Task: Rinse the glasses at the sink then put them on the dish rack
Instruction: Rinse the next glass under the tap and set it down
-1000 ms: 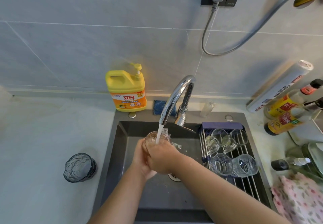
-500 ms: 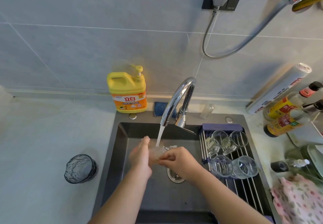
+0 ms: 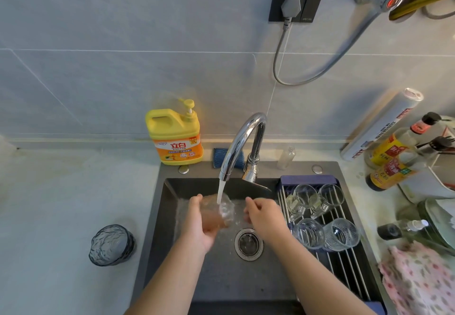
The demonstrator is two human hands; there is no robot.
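Note:
My left hand (image 3: 200,226) holds a clear glass (image 3: 222,212) on its side under the water running from the chrome faucet (image 3: 242,142), over the dark sink (image 3: 170,216). My right hand (image 3: 264,215) hovers just right of the glass, fingers loosely curled and holding nothing. Several clear glasses (image 3: 322,218) lie on the roll-up dish rack (image 3: 344,263) across the sink's right side. A blue-grey textured glass (image 3: 112,244) stands on the counter left of the sink.
A yellow dish soap jug (image 3: 176,133) and a blue sponge (image 3: 221,157) sit behind the sink. Sauce bottles (image 3: 391,157), a foil roll (image 3: 384,122) and a pink patterned cloth (image 3: 418,280) crowd the right counter. The sink drain (image 3: 248,243) lies below my hands.
My hands lowered and came apart. The right hand let go of the glass and shifted right; the left hand now holds the glass alone under the stream.

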